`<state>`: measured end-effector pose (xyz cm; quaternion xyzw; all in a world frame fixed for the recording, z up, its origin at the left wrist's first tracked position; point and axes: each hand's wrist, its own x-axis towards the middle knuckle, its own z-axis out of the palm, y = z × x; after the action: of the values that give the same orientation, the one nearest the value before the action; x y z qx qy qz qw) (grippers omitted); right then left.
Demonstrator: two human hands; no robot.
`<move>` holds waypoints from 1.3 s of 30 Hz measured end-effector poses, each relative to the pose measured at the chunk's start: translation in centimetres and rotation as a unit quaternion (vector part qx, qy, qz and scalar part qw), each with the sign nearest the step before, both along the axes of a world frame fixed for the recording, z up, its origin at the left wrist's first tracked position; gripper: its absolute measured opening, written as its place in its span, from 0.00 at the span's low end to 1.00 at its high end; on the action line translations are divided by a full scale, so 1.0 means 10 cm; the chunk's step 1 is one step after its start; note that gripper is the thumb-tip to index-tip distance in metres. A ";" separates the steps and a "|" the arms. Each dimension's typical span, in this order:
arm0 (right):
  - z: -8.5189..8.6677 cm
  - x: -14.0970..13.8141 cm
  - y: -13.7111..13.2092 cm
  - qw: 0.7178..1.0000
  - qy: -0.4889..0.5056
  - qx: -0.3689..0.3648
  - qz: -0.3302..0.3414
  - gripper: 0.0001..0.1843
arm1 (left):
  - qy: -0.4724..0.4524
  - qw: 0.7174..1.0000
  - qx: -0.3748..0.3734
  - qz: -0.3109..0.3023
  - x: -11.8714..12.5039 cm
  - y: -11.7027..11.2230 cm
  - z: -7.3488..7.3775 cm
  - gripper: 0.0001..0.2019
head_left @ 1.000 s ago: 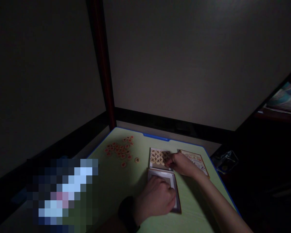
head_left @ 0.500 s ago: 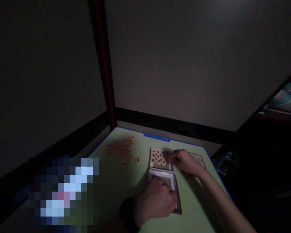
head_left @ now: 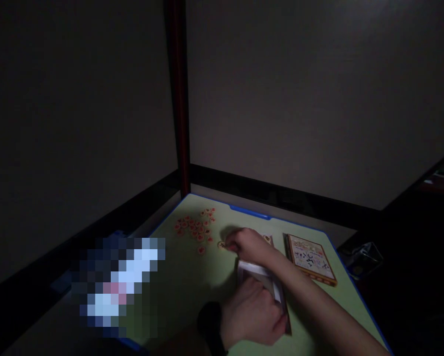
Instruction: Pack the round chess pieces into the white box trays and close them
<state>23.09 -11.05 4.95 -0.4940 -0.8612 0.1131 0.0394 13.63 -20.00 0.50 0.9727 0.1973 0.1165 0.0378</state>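
The light is dim. My left hand (head_left: 255, 314), a dark band on its wrist, lies curled over the near part of a white-rimmed box tray (head_left: 261, 272) on the green table (head_left: 192, 282) and holds it. My right hand (head_left: 248, 245) reaches left across the tray's far half, fingers bent together and pinched at a lone round game piece (head_left: 221, 244). Beyond that piece lies a loose cluster of round pieces with red marks (head_left: 195, 228). My right hand hides most of the far tray; one piece (head_left: 268, 239) shows at its edge.
A printed box lid (head_left: 311, 258) lies flat to the right of the tray. The table has a blue rim (head_left: 249, 212) and stands in a corner by a dark red post (head_left: 179, 99). A blurred patch sits at the lower left. A clear container (head_left: 361, 262) is beyond the table's right edge.
My right hand has left the pieces in the far tray and moved left to the lone piece. The view has shifted, and the box lid is now uncovered. My left hand stays on the tray.
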 end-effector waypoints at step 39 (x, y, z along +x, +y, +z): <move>0.29 0.35 0.48 0.999 0.030 -0.028 -0.026 0.21 | 0.032 0.999 -0.019 -0.001 0.03 -0.04 0.01 0.22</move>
<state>26.61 -6.25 7.85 -0.5134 -0.8430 0.1510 0.0542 13.89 -20.38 0.62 0.9753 0.1993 0.0813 0.0506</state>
